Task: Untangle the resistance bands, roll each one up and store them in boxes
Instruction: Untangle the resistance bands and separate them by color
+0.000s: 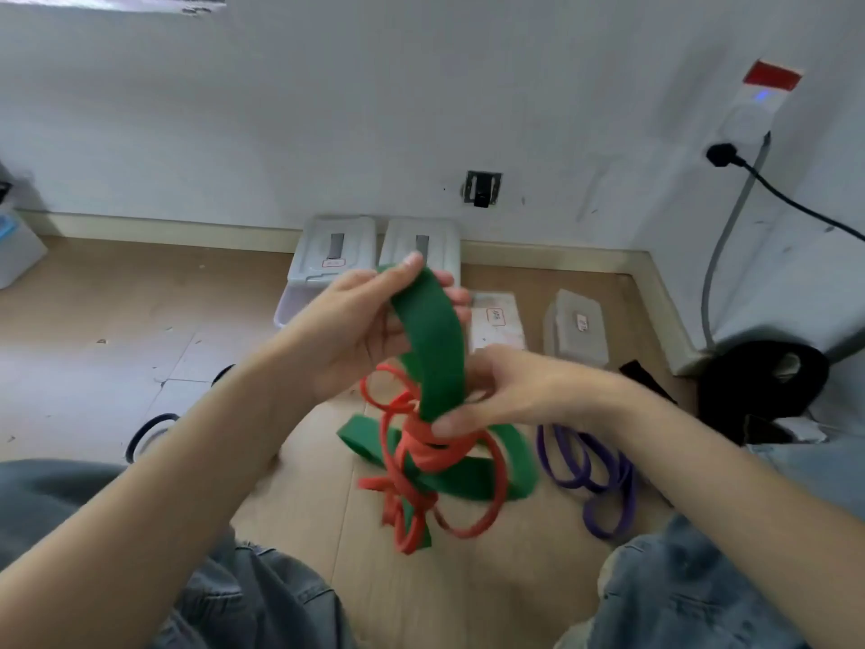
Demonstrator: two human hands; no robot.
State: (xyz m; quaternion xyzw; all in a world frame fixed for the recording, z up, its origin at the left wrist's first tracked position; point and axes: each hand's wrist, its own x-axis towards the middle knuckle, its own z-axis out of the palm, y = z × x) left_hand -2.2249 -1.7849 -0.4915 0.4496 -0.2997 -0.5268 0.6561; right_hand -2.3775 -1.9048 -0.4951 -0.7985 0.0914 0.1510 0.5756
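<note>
Resistance bands hang tangled in mid-air above the wooden floor (299,498): a wide green band (433,348) arches up, with a thin red band (412,456) knotted round its lower part. The left hand (360,330) grips the green band's top, fingers curled round it. The right hand (505,391) pinches the knot where red wraps green. A purple band (604,480) lies on the floor just beside. Four lidded clear plastic boxes (334,260) stand near the wall (421,110).

black plug (722,155) in wall socket (744,118)
</note>
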